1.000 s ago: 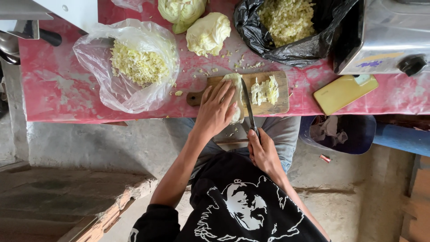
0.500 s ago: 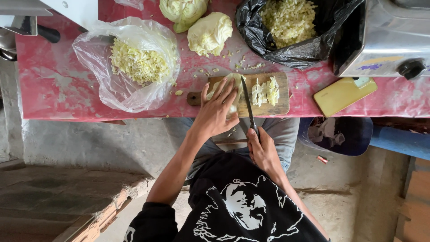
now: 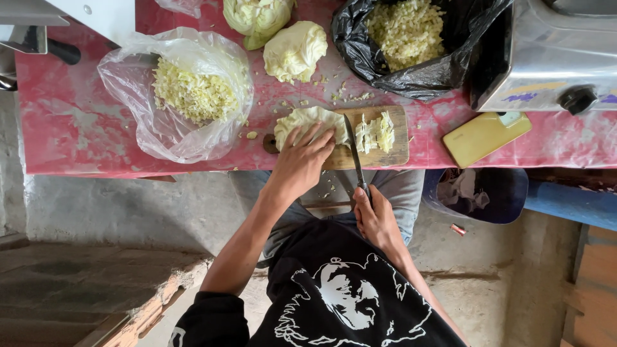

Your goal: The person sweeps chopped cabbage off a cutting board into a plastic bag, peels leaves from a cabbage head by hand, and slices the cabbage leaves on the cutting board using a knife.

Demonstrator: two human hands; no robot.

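— What lies on the small wooden cutting board [image 3: 392,151]?

— A pale yellow-green wedge of cabbage [image 3: 308,119], leafy and crinkled, flat side down on the board's left end and hanging a little over its handle. To its right on the same board sits a small heap of chopped cabbage strips [image 3: 376,132], whiter at the cut edges.

— And the hands?

— The left hand [image 3: 302,160] lies spread over the wedge's near edge, fingers fanned and pressing down on it. The right hand [image 3: 376,215] is below the board, closed around the handle of a slim dark-bladed kitchen knife [image 3: 353,151], whose blade runs up across the board between the wedge and the strips.

— What's around the board?

— It rests on a worn red bench [image 3: 83,128]. Left of the board is a clear plastic bag of shredded cabbage [image 3: 186,96]; above it, two uncut pale cabbage pieces [image 3: 292,51]; above and to the right, a black plastic bag of shredded cabbage [image 3: 411,38]. Right of the board lies a yellow phone [image 3: 485,138], just below a steel appliance with a black knob [image 3: 546,58].
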